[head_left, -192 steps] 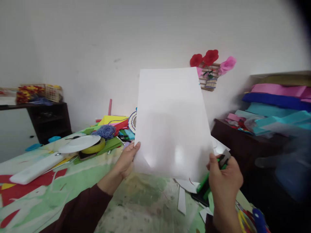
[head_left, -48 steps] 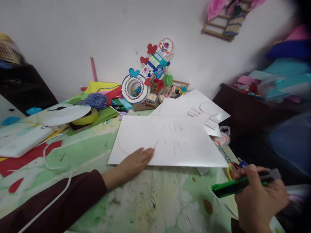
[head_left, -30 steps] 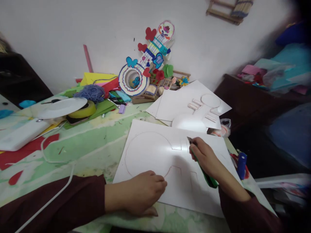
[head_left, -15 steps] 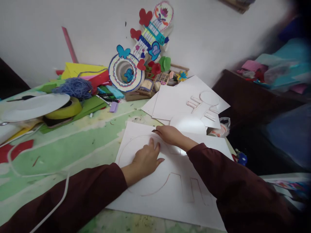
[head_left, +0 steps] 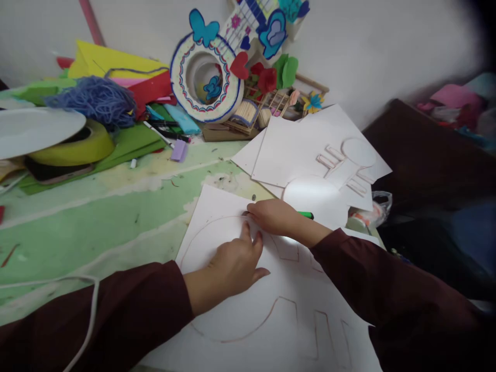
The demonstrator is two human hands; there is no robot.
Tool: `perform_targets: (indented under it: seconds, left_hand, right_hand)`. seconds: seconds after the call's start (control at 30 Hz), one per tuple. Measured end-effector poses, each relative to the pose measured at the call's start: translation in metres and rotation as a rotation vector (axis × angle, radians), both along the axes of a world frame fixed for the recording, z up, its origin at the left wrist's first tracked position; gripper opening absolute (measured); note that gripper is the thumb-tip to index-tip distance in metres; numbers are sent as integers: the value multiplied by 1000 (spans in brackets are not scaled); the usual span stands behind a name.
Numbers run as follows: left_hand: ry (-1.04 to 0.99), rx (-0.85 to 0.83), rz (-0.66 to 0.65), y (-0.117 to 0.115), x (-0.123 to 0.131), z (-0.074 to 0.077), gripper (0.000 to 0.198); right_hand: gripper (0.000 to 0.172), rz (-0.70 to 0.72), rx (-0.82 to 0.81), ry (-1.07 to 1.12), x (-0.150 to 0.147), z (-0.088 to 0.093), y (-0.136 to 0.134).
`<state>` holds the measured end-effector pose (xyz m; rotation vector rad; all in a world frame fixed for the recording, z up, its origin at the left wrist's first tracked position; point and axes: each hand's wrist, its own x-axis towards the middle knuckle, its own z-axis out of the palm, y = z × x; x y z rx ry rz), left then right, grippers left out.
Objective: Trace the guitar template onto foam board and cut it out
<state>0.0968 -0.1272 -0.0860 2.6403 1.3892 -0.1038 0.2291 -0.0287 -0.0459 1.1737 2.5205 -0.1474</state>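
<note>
So the big white sheet [head_left: 248,306] is right under both hands, long side running left to right and angling a bit toward the person at its right end. The left hand [head_left: 234,261] is pressed on it, fingers spread, inside the round part of the drawn outline [head_left: 232,341]. The right hand [head_left: 273,214] is the closer one to that curve's far side, wrapped round a green handle [head_left: 306,215] that pokes out behind; can't tell where its tip sits. Underneath it's a blotchy green table [head_left: 155,217], with loose white paper [head_left: 287,150] beyond, then yarn [head_left: 95,101] and a decorated guitar [head_left: 180,77] near the wall [head_left: 349,46].
</note>
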Motion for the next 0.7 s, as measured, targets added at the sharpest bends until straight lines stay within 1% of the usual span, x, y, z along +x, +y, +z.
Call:
perform_targets:
  seconds: [0.23,0.43,0.5,0.6,0.7]
  left_hand:
    - [-38,68,0,0,0,-4,83]
    - [-44,63,2,1,-1,-6,82]
    - [-57,51,3,1,-1,-7,83]
    - [-61,31,-1,1,-2,-7,81]
    - [-57,24,7,1,-3,-6,80]
  right_hand:
    - [15,11,3,-77,-8,5,0]
    - [13,61,4,-116,-15,7,3]
    - [12,89,-14,-163,-23,11,3]
    - [13,125,-85,-267,-36,21,3]
    - [14,150,-134,-321,-41,27,3]
